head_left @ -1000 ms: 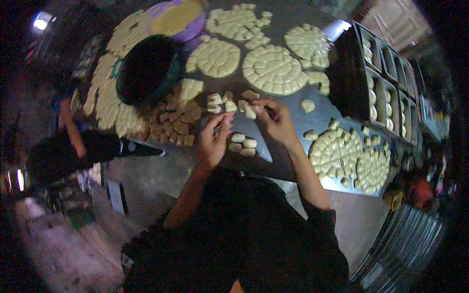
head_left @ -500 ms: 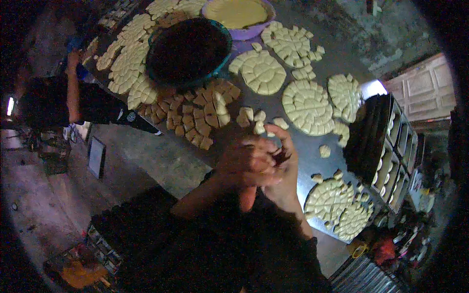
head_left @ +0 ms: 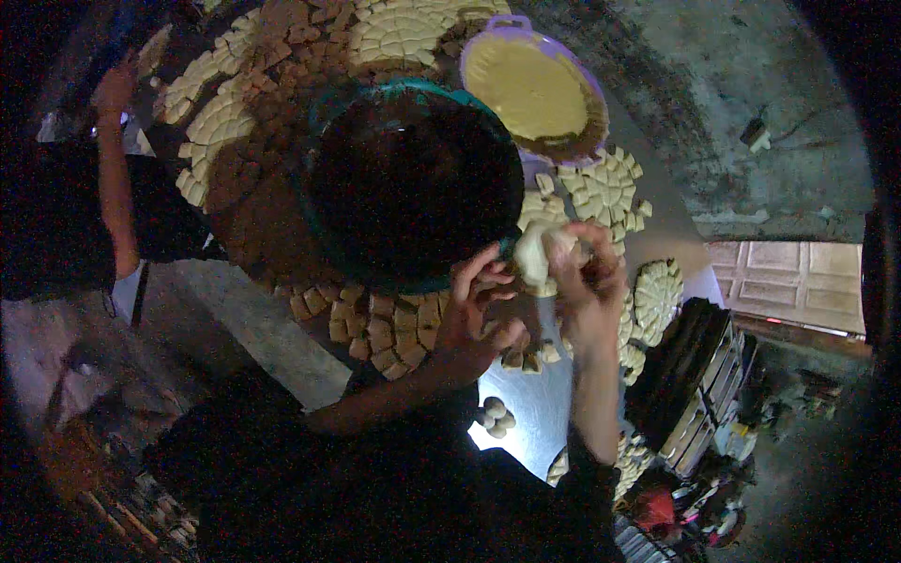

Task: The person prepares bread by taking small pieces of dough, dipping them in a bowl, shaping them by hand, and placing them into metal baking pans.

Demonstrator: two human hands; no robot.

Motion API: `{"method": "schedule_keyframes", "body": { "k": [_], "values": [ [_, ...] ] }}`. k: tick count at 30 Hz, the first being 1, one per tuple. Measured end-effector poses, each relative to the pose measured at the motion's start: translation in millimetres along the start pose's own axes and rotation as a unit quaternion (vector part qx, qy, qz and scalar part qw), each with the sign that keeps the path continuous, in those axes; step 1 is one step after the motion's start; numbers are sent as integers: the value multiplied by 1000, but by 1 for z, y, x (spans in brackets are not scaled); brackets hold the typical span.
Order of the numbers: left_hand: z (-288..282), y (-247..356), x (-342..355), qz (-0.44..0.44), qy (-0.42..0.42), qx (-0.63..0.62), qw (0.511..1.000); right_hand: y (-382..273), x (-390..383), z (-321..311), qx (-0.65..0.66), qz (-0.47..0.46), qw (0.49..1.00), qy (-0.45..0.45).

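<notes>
Head view: just right of frame centre, the right hand (head_left: 592, 293) has its grip closed on a pale dough piece (head_left: 531, 257), probably light, soft and tacky, best pinched gently by the edge; the left hand (head_left: 465, 324) curls loosely, apparently bare.

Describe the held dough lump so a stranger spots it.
Find the big teal-rimmed basin. At its lower right in the picture, the right hand holds a pale dough lump. Unlike the cut pieces on the table, this one is held.

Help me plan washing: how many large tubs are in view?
2: a teal-rimmed tub beyond the left hand, and a purple tub farther off, right of it. Others may be hidden.
</notes>
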State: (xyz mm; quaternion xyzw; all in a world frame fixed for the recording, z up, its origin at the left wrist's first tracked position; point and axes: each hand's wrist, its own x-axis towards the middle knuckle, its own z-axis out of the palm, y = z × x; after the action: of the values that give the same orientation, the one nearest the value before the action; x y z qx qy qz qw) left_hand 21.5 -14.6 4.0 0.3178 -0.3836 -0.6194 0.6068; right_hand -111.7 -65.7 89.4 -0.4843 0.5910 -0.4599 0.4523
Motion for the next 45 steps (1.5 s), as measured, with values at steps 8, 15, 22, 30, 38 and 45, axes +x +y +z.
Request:
{"method": "schedule_keyframes", "body": {
  "k": [8, 15, 22, 30, 38, 45],
  "values": [
    [-46, 54, 30, -186, -20, -59, 981, 83, 237, -17, -574, -268, 760, -145],
    [-56, 82, 48, -188, 26, -7, 982, 32, 182, 5, -279, -64, 955, -72],
    [-23, 86, 24, -154, -66, -124, 978, -50, -5, 26, 212, 36, 973, -89],
    [28, 79, -55, -298, -76, -358, 882, -21, -134, -34, 152, -47, 987, -9],
    [84, 90, -154, -191, -169, -205, 945, -41, -250, -82, -98, -222, 970, -1],
    [122, 90, -230, -74, -192, -95, 974, -19, -326, -106, 24, -266, 960, 79]
  ]
}}
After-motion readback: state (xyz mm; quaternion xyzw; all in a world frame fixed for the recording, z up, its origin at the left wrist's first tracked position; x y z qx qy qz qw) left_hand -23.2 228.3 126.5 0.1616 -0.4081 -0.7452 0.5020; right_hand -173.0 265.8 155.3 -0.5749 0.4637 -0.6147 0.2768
